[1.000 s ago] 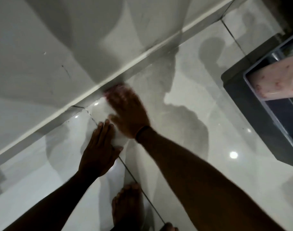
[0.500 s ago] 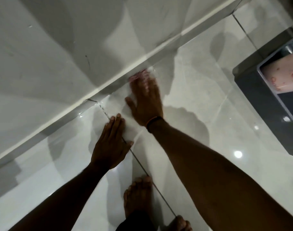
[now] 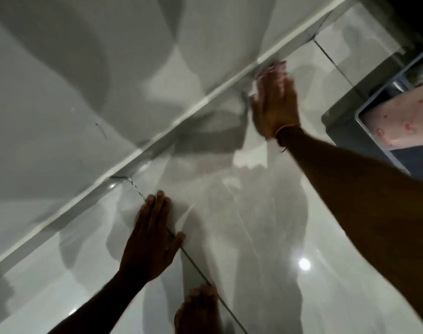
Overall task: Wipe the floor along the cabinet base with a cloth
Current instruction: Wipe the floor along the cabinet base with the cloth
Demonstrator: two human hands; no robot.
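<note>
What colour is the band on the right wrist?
Orange; the wristband shows in the head view, just below the right hand.

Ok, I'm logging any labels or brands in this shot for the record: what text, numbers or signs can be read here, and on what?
None: no readable text anywhere.
Cabinet front: plain, only small scuff marks.
Floor tiles: no markings.
Pink item in the grey bin: red spots, a pattern, not letters.
Right hand: blurred; orange wristband shows no print.

Glossy grey tiled floor (image 3: 265,237) reflecting a ceiling light (image 3: 304,263)
</note>
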